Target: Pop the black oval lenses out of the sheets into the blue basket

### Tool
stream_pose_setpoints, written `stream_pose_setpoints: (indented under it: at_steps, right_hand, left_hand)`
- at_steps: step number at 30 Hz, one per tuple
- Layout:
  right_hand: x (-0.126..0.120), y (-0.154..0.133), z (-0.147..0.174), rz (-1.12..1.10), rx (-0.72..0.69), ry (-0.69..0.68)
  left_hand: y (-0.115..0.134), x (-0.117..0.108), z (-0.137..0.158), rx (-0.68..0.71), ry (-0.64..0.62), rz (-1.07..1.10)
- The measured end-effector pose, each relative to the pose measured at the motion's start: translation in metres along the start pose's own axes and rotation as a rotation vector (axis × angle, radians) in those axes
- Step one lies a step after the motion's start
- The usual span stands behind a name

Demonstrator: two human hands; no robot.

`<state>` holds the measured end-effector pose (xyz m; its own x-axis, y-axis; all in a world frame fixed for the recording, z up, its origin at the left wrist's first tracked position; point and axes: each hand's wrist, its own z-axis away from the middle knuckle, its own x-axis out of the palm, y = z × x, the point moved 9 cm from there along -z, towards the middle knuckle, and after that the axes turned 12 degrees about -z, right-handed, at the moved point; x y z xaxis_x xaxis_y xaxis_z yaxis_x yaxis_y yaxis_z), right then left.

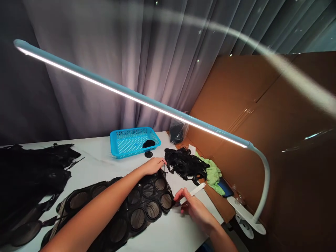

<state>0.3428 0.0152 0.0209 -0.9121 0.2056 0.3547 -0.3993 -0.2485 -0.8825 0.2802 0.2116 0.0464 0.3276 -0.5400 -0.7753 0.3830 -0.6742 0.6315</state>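
A black sheet with rows of round, ring-edged cut-outs lies across the white table. My left hand reaches over it to its far end, fingers closed on a thin black strip at the sheet's edge. Part of the sheet is hidden under my left forearm. At the near right corner of the sheet, my right hand is closed round a slim white-handled tool. The tool's working end is hidden by the fingers. Beyond my hands is a tangled heap of black scraps.
A blue plastic basket holds black pieces; a black disc lies beside it. More black sheets cover the left side. A green cloth lies at right by a cardboard wall. A clamped lamp spans overhead.
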Motion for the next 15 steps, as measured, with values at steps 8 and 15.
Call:
stream_pose_setpoints:
  at_steps: [8,15]
  right_hand:
    - [-0.041,-0.013,0.005,0.218,-0.038,0.278]
    - [-0.027,-0.029,0.003,0.292,-0.200,0.263]
  left_hand:
    - [0.034,-0.027,0.063,0.068,0.269,-0.001]
    - [0.064,-0.018,0.154,0.091,0.359,-0.082]
